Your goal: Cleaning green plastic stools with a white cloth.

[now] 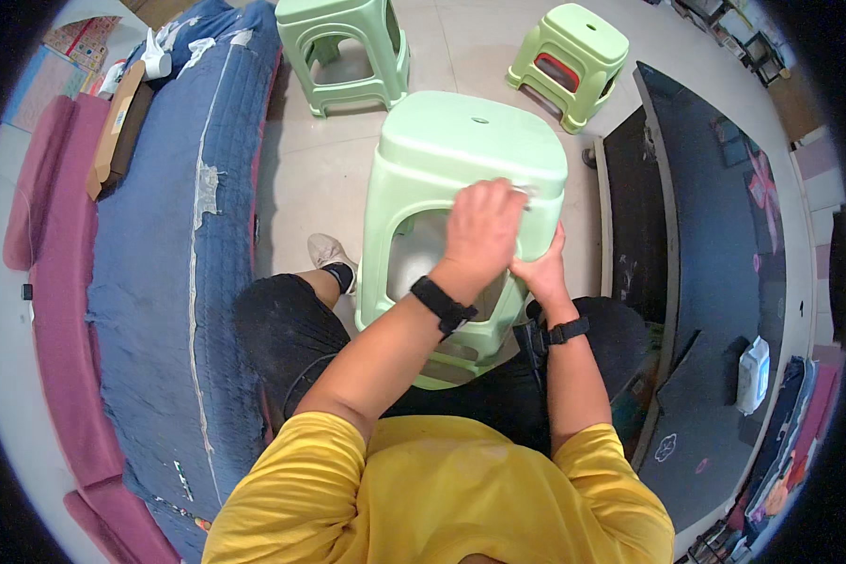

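Observation:
A light green plastic stool (430, 166) stands between my knees, its seat on the far side and its arched side facing me. My left hand (485, 222) lies against the upper right of that side, fingers curled. At its fingertips shows a small whitish thing (526, 190), blurred and mostly hidden, perhaps a wipe. Lower and to the right, my right hand (546, 271) grips the stool's right leg, thumb on the near face. The fingers behind the leg are largely hidden.
A pale green stool (345, 81) and a smaller yellow-green stool (571, 60) stand beyond. A blue-covered sofa (162, 282) with a cardboard box (116, 127) flanks me on the left. A dark table (719, 282) carrying a wipes pack (753, 376) is on the right.

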Available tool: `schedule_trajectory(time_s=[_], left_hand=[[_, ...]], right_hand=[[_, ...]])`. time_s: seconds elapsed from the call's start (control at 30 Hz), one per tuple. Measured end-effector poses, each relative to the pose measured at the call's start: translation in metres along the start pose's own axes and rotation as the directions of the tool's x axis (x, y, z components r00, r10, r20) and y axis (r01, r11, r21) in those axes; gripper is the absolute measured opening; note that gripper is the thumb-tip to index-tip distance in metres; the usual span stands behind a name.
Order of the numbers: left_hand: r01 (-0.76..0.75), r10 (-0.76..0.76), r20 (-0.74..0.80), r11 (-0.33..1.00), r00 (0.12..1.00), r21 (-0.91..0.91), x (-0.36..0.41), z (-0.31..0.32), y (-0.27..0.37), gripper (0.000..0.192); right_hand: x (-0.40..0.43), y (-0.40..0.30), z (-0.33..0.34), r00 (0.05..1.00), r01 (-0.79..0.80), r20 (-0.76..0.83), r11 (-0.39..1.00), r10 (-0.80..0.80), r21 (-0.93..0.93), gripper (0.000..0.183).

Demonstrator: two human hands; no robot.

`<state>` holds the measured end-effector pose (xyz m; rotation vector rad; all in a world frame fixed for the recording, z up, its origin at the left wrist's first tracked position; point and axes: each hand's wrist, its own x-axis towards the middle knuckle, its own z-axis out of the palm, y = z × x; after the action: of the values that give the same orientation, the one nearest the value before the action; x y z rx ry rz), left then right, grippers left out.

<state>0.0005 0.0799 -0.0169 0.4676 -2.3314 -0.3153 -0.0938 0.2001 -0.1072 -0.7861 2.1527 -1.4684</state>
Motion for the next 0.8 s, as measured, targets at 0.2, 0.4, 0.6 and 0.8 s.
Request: schedule_trajectory(time_s=[0.2, 0.4, 0.6, 0.8], left_hand=[[-0.071, 0.052, -0.068, 0.944, 0.996, -0.323, 0.009, -0.009, -0.040, 0.024], [0.561, -0.684, 0.026, 0.574, 0.729, -0.597, 0.014, -0.033, -0.158, 0.019], [0.721, -0.613, 0.404, 0.451, 0.679, -0.526, 0.017, -0.032, -0.208, 0.020], [0.516, -0.475, 0.207, 0.820, 0.855, -0.249, -0.005, -0.048, -0.187, 0.020]], right_hand=[[-0.001, 0.007, -0.004, 0.999, 0.049, 0.000, 0.999, -0.049, 0.020, 0.113], [-0.005, -0.009, -0.005, 0.998, -0.068, 0.002, 0.996, 0.068, -0.058, 0.112], [-0.006, 0.000, -0.002, 1.000, 0.016, -0.013, 0.999, -0.016, -0.030, 0.113], [-0.004, 0.002, -0.006, 0.999, -0.038, -0.004, 0.999, 0.038, -0.034, 0.110]])
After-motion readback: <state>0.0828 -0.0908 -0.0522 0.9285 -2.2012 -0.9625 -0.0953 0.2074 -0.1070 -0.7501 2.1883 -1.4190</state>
